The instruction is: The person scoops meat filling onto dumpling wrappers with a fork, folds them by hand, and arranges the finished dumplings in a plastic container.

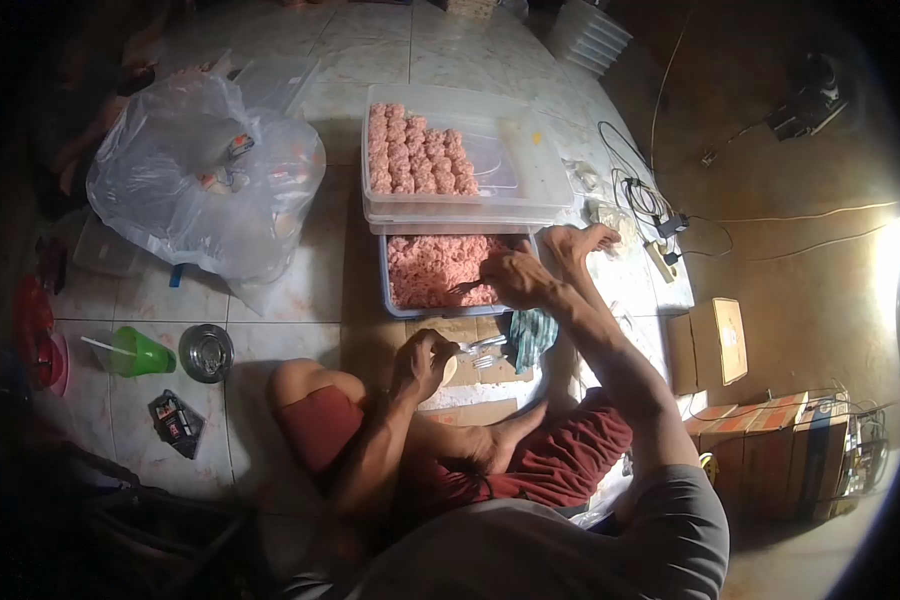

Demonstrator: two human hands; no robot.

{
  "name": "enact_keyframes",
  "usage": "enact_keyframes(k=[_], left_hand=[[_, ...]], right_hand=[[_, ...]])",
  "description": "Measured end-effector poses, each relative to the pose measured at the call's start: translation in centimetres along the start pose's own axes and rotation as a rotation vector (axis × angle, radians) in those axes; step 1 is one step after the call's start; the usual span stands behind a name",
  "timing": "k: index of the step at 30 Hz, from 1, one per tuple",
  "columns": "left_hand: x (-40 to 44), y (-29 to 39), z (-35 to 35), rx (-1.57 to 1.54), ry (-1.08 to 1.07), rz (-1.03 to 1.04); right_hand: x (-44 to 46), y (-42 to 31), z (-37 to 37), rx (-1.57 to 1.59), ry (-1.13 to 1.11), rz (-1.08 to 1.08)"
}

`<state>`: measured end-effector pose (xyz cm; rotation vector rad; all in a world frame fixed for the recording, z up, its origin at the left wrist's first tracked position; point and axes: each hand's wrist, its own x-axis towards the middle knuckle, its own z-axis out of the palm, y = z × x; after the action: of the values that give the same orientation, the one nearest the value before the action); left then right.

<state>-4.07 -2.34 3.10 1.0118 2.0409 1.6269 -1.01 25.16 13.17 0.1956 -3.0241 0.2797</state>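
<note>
My right hand [520, 278] is closed on a fork [465, 287], whose tines touch the pink minced meat [430, 265] in a blue-rimmed tub [422, 311]. Nearer my body, my left hand [423, 362] pinches a small pale round piece [450, 372], partly hidden by the fingers. Just beyond the tub stands a clear plastic box [540, 170] with rows of pink meat portions [415, 155] in its left part. Beside my left hand lie metal cutlery [485, 346] and a green checked cloth [531, 338].
A big clear plastic bag [200, 170] with contents sits at left. Nearer are a green cup [142, 352], a glass ashtray [207, 353] and a dark packet [176, 424]. Cables and a power strip [661, 262] lie right, above cardboard boxes [760, 440].
</note>
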Motion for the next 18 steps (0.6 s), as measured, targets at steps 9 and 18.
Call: enact_keyframes(k=[9,18], left_hand=[[-1.1,-4.6,2.2,-0.326,-0.225,-0.459],[-0.3,0.3,-1.6,-0.935,-0.319,-0.619]], right_hand=[[-0.1,0.4,1.8,0.056,-0.183,0.174],[-0.1,-0.7,0.6,0.607,-0.108,0.063]])
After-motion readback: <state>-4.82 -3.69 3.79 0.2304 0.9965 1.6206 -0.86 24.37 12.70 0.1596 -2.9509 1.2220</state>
